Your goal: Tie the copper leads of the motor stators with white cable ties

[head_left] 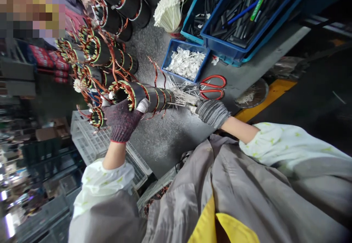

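A black motor stator [150,95] with copper windings lies on its side on the grey bench [170,140]. My left hand [122,120], in a dark red knit glove, is wrapped round its near end. My right hand [210,111], in a grey striped glove, is closed at the stator's other end, where thin white cable-tie tails [183,95] stick out. What its fingers pinch is too small to name.
Red-handled scissors [212,87] lie just beyond my right hand. A small blue bin of white ties [184,64], larger blue bins of black sleeving [239,11], a bundle of white ties [167,11] and several more stators [110,52] stand behind. A white crate [93,140] sits at the left.
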`<state>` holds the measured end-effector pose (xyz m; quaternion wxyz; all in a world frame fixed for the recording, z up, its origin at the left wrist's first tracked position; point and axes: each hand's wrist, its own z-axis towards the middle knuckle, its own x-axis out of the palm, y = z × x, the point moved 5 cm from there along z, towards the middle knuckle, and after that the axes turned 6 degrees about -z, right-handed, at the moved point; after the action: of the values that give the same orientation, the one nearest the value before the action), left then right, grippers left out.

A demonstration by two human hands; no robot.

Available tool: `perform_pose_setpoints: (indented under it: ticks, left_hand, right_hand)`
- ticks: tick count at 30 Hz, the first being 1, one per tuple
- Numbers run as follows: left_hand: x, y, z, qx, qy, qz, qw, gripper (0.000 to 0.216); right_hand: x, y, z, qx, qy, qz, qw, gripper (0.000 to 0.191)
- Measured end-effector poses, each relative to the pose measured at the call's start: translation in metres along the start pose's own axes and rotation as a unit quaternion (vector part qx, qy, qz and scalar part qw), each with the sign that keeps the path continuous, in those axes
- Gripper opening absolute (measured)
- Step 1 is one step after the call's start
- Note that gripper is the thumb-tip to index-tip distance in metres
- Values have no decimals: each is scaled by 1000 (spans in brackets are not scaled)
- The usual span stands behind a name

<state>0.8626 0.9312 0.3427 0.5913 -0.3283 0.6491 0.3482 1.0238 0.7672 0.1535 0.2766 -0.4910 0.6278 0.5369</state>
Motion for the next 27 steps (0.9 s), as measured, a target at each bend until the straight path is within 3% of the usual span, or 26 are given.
perform_pose_setpoints:
  ticks: [9,14,18,27]
  left_hand:
    - [0,2,5,-23,2,7,1000,49]
    - [-1,-1,8,-54,29,37,997,55]
    - [-4,-7,11,-38,30,35,998,69]
    - [-6,-3,16,-91,47,55,993,74]
  right_hand:
    - [8,4,7,45,-7,109,993,46]
    - [-15,8,9,56,-20,89,994,47]
    - [-32,5,15,14,-37,68,997,50]
    - [-47,14,10,8,-29,60,998,51]
